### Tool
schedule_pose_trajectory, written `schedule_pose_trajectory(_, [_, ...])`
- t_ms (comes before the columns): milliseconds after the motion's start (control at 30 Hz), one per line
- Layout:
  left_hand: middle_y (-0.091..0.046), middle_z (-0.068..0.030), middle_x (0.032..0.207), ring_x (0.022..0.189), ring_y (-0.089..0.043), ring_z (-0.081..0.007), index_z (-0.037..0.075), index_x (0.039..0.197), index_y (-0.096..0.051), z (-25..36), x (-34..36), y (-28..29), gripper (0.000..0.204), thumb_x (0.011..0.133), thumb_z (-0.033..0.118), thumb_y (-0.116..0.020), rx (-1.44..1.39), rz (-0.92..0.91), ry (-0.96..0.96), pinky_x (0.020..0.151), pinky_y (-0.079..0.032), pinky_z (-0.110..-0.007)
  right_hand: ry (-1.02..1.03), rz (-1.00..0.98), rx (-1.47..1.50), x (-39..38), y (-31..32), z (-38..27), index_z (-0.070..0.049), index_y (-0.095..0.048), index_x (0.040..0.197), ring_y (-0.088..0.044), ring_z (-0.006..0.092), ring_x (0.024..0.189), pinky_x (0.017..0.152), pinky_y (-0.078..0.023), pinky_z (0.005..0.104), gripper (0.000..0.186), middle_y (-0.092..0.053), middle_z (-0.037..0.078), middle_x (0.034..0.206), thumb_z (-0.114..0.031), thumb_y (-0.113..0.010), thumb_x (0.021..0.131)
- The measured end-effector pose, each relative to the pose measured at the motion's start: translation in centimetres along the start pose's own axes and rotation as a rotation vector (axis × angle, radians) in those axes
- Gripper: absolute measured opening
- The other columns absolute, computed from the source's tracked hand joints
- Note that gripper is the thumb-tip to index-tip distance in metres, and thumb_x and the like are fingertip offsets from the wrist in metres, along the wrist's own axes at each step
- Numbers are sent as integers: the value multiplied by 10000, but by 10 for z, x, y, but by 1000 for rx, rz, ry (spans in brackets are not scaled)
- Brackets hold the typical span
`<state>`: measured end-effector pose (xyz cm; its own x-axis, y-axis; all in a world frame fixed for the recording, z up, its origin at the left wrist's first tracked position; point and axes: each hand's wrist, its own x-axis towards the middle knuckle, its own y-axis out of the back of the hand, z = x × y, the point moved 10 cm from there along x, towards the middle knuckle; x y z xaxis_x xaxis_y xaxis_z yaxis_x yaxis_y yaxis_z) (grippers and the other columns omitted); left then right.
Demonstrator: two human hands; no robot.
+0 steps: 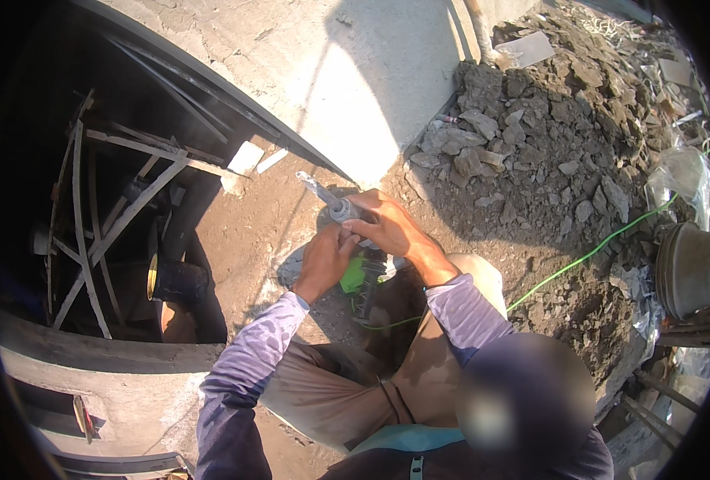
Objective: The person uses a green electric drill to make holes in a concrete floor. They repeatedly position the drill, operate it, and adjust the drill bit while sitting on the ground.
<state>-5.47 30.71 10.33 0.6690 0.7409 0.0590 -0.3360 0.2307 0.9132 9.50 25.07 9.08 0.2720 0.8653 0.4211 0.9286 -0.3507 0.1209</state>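
Note:
A green and black power tool (353,276) is upright between the person's bent legs, with a pale, shiny bit (320,190) sticking out of its grey nose (340,210) toward the upper left. My left hand (320,261) is closed at the lower left of the nose, its fingertips pressed to it. My right hand (389,228) is wrapped round the nose from the right, its thumb close beside my left fingers. Part of the tool's body is hidden by my hands and in shadow.
A dark opening with crossed wooden boards (105,232) and a dark bucket (183,280) lies left, a pale concrete slab (291,40) above. Rubble (547,136) fills the upper right. A green cord (579,261) runs right toward grey buckets (683,272) and plastic sheeting (683,178).

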Motion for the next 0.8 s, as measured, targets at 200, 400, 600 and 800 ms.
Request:
schedule_pose_trajectory(200, [-769, -222, 977, 867, -753, -368, -35, 1239, -705, 4, 0, -1, 343, 1015, 208, -797, 31, 22, -118, 773, -575, -453, 8, 20, -8, -1, 1, 2, -65, -722, 1409, -694, 358, 1192, 1040, -542, 441, 497, -732, 194, 1287, -216, -825, 948])
schedule_pose_trajectory(400, [-725, -153, 822, 693, -641, -248, -40, 1086, -729, -3, 8, 4, 339, 977, 256, -853, -27, 6, 20, 677, -524, -388, 54, 43, -35, 0, 2, 8, -55, -721, 1402, -693, 362, 1206, 1045, -544, 440, 502, -731, 195, 1307, -203, -833, 935])
schedule_pose_trajectory(600, [-743, -190, 849, 730, -715, -311, -33, 1085, -729, -3, 4, 2, 347, 973, 272, -854, 23, -27, 47, 690, -549, -421, 39, 36, -17, -1, 2, 4, -43, -720, 1400, -691, 371, 1214, 1048, -545, 441, 507, -731, 197, 1320, -221, -835, 939])
schedule_pose_trajectory(800, [-762, -215, 910, 804, -743, -371, -49, 1114, -720, 5, 2, -1, 356, 986, 261, -837, 54, -7, -40, 725, -559, -448, 56, 35, -49, -2, 4, 1, -53, -727, 1400, -688, 374, 1228, 1052, -546, 447, 503, -729, 198, 1329, -249, -833, 949])
